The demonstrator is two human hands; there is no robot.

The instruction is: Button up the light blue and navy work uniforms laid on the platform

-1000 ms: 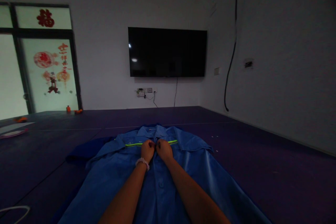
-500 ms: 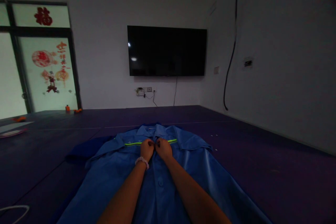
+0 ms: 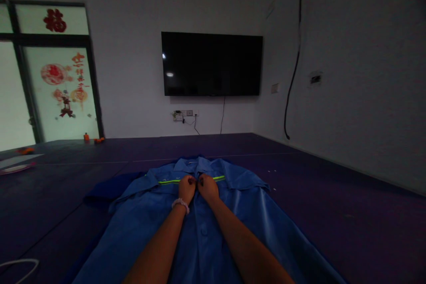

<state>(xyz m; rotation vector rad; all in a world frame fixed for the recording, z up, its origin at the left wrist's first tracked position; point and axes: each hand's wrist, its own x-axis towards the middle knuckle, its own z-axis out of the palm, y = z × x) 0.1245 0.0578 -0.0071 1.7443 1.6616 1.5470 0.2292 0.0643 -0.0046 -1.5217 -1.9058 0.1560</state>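
Observation:
A blue collared shirt with a bright yellow-green stripe across the chest lies spread on the dark purple surface, its collar away from me. At the upper chest, my left hand, with a pink scrunchie on the wrist, pinches the front placket. Close beside it, my right hand is closed on the placket's other side, fingertips nearly meeting the left ones. Whatever lies between the fingertips is too small and dark to make out. A button shows lower on the placket. Darker blue cloth sticks out at the shirt's left.
The purple surface extends to the walls. Orange objects sit by the glass door, and a pale plate-like thing is at far left. A white cord lies at the lower left. A black cable hangs on the right wall.

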